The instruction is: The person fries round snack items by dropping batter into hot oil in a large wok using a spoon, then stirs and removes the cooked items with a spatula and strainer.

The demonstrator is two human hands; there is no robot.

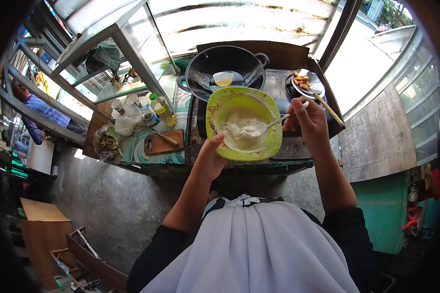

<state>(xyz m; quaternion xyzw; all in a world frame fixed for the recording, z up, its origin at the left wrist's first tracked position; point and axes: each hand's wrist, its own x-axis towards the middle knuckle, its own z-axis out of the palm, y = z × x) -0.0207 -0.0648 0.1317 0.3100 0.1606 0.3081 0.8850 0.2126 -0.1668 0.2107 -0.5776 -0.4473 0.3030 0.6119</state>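
My left hand (211,158) grips the lower left rim of a yellow-green bowl (269,150), its thumb over the edge. Pale, thick batter (244,126) lies inside, with smears up the walls. Closed around the handle of a metal spoon (275,122), my right hand (304,118) is at the bowl's right side, and the spoon's head rests in the batter. Just behind the bowl, a large dark wok (200,68) with some yellowish oil in it sits on the stove, partly covered by the bowl.
Fried pieces (302,81) and a wooden-handled strainer (318,90) are at the stove's right. Left of the stove are a cutting board (154,145) with a knife, an oil bottle (165,113), cups and bags. A person (46,113) in a striped shirt is at far left, beyond the glass frame.
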